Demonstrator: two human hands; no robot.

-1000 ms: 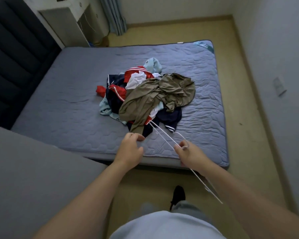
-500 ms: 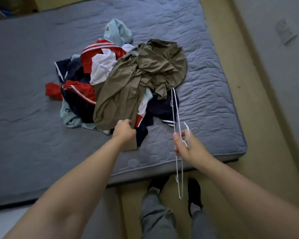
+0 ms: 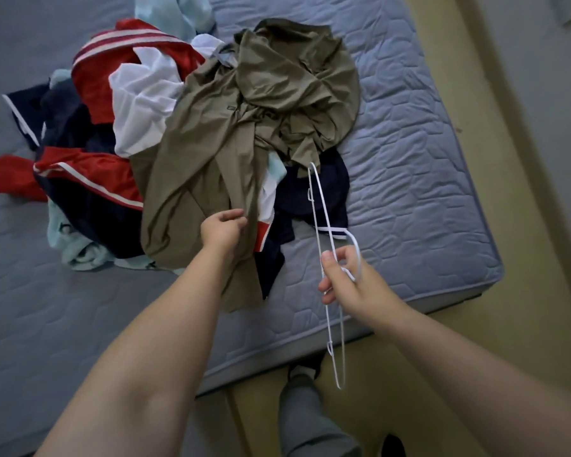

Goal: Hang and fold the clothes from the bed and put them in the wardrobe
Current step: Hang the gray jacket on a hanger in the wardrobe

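Note:
A heap of clothes lies on the blue-grey quilted mattress (image 3: 409, 133). On top is an olive-brown garment (image 3: 261, 103). Under and around it are a red garment with white stripes (image 3: 112, 61), a white piece (image 3: 142, 103), dark navy pieces (image 3: 314, 189) and a pale blue piece (image 3: 80, 249). My left hand (image 3: 223, 229) pinches the lower edge of the olive garment near the bed's front edge. My right hand (image 3: 350, 278) holds a white wire hanger (image 3: 323, 225) by its hook, seen edge-on, with one end over the navy cloth and the other hanging past the bed edge.
The mattress edge runs diagonally across the lower right. Beyond it is yellowish floor (image 3: 524, 225) and a grey wall (image 3: 557, 94) at the right. My grey-trousered leg (image 3: 304, 420) and dark shoes stand on the floor against the bed.
I have leaned in closer over the bed. My left hand went from the bed's edge onto the olive garment and took hold of it. The hanger turned from slanted to nearly upright.

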